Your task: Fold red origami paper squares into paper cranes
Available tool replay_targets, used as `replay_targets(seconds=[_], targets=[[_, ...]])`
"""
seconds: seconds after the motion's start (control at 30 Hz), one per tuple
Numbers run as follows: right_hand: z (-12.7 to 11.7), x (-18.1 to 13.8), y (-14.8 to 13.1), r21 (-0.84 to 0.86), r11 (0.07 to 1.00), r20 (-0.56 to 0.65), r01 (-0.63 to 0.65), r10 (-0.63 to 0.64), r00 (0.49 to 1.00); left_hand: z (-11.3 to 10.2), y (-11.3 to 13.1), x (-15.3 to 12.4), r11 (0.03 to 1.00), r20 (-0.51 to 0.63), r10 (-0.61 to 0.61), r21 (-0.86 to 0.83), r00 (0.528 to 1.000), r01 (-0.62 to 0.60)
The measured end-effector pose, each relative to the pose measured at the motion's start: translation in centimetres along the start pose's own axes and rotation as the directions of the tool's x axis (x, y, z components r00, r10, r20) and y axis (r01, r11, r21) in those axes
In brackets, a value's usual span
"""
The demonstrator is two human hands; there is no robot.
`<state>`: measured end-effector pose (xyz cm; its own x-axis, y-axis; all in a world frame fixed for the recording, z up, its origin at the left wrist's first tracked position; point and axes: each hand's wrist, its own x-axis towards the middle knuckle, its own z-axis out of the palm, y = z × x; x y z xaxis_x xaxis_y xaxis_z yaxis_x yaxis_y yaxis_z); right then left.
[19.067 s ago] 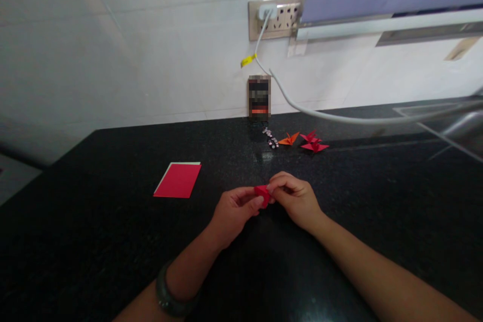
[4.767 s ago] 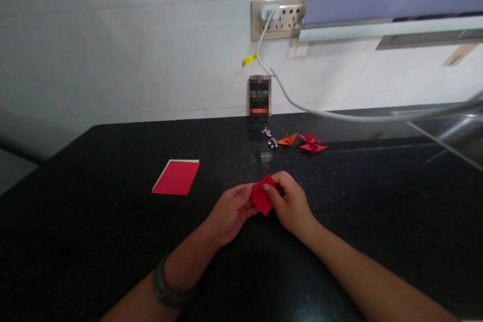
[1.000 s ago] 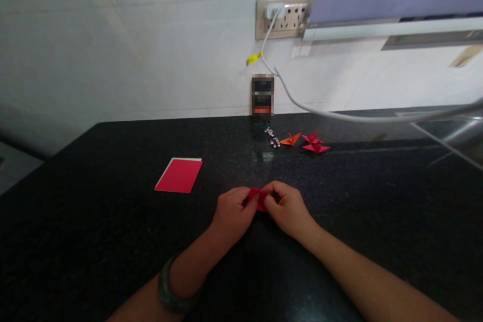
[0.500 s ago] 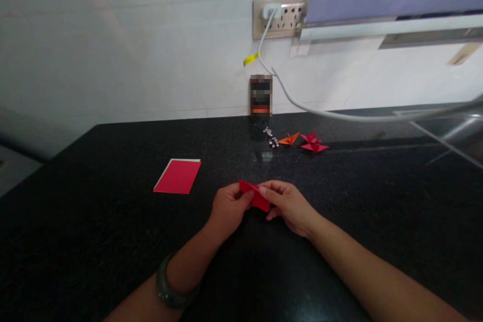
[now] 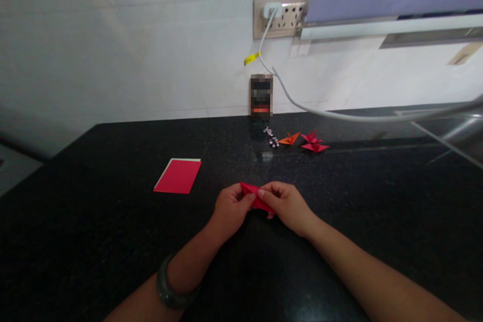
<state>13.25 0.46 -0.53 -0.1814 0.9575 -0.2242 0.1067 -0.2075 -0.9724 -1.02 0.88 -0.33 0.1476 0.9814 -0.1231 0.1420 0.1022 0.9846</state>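
A small folded piece of red paper (image 5: pixel 255 197) is pinched between both hands just above the black countertop (image 5: pixel 94 241). My left hand (image 5: pixel 230 209) grips its left end with thumb and fingers closed. My right hand (image 5: pixel 287 205) holds the right end, fingers curled over the fold. A dark bracelet (image 5: pixel 168 289) sits on my left wrist.
A stack of red paper sheets (image 5: pixel 178 176) lies to the left. Near the wall sit an orange folded figure (image 5: pixel 289 139), two red folded figures (image 5: pixel 313 142), a small beaded item (image 5: pixel 270 137) and a blurred upright device (image 5: pixel 261 96). A white cable (image 5: pixel 302 105) runs from the wall socket (image 5: pixel 279 17).
Over the last second the hands lifted the paper slightly and spread it into a longer flat strip; five seconds ago it was a wider diamond shape.
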Motion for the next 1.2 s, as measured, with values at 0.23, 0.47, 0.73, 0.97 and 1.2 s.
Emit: replay_targets(seconds=[0.23, 0.47, 0.73, 0.97, 1.2], targets=[[-1.0, 0.3, 0.0, -0.018, 0.999, 0.050, -0.035, 0.036, 0.998, -0.9, -0.7, 0.4, 0.989, 0.031, 0.094, 0.115, 0.995, -0.097], [-1.4, 0.5, 0.2, -0.116, 0.993, 0.048, 0.010, -0.004, 0.999, -0.9, 0.6, 0.1, 0.981, 0.081, 0.004, 0.191, 0.997, -0.020], [-1.7, 0.5, 0.0, 0.054, 0.993, 0.006, 0.105, -0.106, 0.994, -0.5, 0.4, 0.5, 0.992, -0.076, -0.128, -0.026, 0.989, 0.126], [-0.8, 0.3, 0.7, -0.193, 0.947, -0.039, 0.256, -0.268, 0.963, -0.2, 0.2, 0.5, 0.935, -0.008, -0.240, -0.269, 0.971, 0.229], [-1.3, 0.6, 0.8, -0.225, 0.932, -0.030, 0.283, -0.297, 0.954, -0.1, 0.4, -0.1, 0.899, 0.271, -0.292, -0.250, 0.917, 0.360]])
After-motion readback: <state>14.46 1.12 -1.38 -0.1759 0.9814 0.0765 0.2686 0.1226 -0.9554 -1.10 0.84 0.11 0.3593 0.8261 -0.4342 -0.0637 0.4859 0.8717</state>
